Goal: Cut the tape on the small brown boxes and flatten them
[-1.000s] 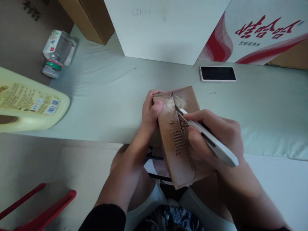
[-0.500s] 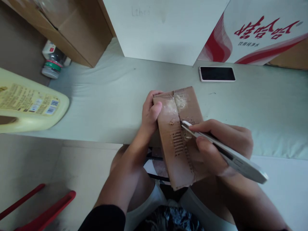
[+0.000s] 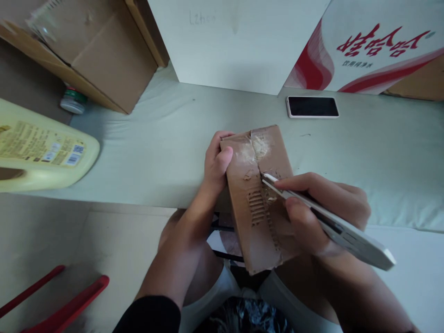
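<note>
Two items are held, one per hand. The left hand clamps the far left edge of the small cardboard box, thumb on the top face. The right hand grips the utility knife, its tip at the box's centre seam. The box is above the lap, at the near edge of the pale green cloth. The smartphone lies at far right.
</note>
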The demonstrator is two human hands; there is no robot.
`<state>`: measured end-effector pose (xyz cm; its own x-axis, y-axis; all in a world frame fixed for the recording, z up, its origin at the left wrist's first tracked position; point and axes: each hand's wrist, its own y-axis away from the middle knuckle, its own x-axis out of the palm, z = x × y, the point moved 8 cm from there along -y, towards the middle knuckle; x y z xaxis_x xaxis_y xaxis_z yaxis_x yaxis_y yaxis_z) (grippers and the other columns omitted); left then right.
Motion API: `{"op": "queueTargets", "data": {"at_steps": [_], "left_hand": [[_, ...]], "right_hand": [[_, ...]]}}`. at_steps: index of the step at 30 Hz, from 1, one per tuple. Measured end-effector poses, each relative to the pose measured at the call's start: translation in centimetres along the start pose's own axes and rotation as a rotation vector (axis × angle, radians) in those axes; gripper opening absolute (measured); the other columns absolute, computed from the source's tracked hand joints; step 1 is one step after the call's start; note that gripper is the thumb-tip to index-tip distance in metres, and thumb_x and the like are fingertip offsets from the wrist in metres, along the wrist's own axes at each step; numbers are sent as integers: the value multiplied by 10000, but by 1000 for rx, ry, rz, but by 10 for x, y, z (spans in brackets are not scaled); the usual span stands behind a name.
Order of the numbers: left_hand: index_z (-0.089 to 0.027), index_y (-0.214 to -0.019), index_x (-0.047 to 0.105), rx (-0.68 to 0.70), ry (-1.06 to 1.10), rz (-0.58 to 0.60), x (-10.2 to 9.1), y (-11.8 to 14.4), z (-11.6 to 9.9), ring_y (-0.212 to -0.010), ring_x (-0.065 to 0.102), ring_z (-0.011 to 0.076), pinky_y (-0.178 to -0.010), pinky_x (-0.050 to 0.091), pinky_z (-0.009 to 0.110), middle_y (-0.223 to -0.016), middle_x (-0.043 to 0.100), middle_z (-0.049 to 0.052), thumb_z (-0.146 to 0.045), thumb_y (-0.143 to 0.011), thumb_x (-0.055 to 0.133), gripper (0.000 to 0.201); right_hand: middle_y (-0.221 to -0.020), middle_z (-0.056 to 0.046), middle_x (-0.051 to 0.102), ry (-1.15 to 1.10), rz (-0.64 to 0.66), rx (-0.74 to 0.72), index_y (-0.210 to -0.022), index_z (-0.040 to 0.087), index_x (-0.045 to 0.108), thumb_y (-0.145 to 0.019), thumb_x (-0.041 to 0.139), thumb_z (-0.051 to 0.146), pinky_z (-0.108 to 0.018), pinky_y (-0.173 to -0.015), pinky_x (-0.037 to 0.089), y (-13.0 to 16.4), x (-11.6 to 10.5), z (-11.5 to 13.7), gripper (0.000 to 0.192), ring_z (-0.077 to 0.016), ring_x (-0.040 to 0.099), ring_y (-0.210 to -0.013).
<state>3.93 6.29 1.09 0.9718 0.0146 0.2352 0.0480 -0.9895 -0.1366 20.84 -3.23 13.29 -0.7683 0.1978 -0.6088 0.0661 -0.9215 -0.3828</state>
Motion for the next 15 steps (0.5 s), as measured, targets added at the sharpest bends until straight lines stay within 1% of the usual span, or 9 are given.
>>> {"op": "queueTargets", "data": {"at_steps": [3, 7, 9, 11, 13, 15], "left_hand": [[-262, -946, 647, -13, 22, -8, 0, 0, 2, -773, 613, 230, -669, 509, 402, -867, 679, 37, -722, -780, 710, 493], [-270, -945, 644, -35, 28, -2, 1, 0, 4, -762, 609, 240, -669, 517, 430, -865, 683, 43, -732, -759, 728, 505], [-272, -960, 640, -30, 0, -7, 0, 1, 3, -804, 633, 248, -698, 536, 435, -897, 700, 45, -747, -791, 698, 508], [-269, -966, 636, -14, -17, 0, 1, 1, 0, -843, 651, 249, -727, 545, 428, -913, 706, 42, -752, -810, 684, 510], [-265, -958, 635, 1, -20, 13, 2, 1, -1, -836, 652, 241, -723, 541, 416, -892, 694, 36, -758, -813, 679, 516], [-263, -948, 642, 1, -11, 20, 2, 1, 0, -803, 641, 229, -701, 531, 402, -870, 680, 31, -761, -808, 682, 518]], "right_hand": [[-509, 57, 578, -19, 22, 12, -828, 224, 713, -825, 574, 181, -238, -399, 365, -2, 0, 2, 145, -80, 438, -372], [-565, 42, 648, -28, 97, 81, -855, 211, 715, -894, 604, 232, -228, -434, 412, -6, 4, 3, 120, -90, 537, -434], [-608, 34, 689, -45, 86, 97, -879, 212, 733, -925, 665, 290, -226, -451, 430, -9, 3, 1, 113, -93, 571, -467], [-670, 20, 728, -71, 67, 75, -913, 228, 755, -931, 720, 346, -237, -476, 461, -11, 2, -2, 124, -105, 605, -509], [-730, 6, 747, -107, 46, 51, -970, 254, 767, -952, 717, 381, -260, -511, 493, -10, 0, -8, 137, -123, 632, -555], [-739, 0, 734, -132, 12, 56, -1013, 278, 756, -988, 673, 423, -282, -520, 492, -5, -3, -16, 169, -135, 627, -566]]}}
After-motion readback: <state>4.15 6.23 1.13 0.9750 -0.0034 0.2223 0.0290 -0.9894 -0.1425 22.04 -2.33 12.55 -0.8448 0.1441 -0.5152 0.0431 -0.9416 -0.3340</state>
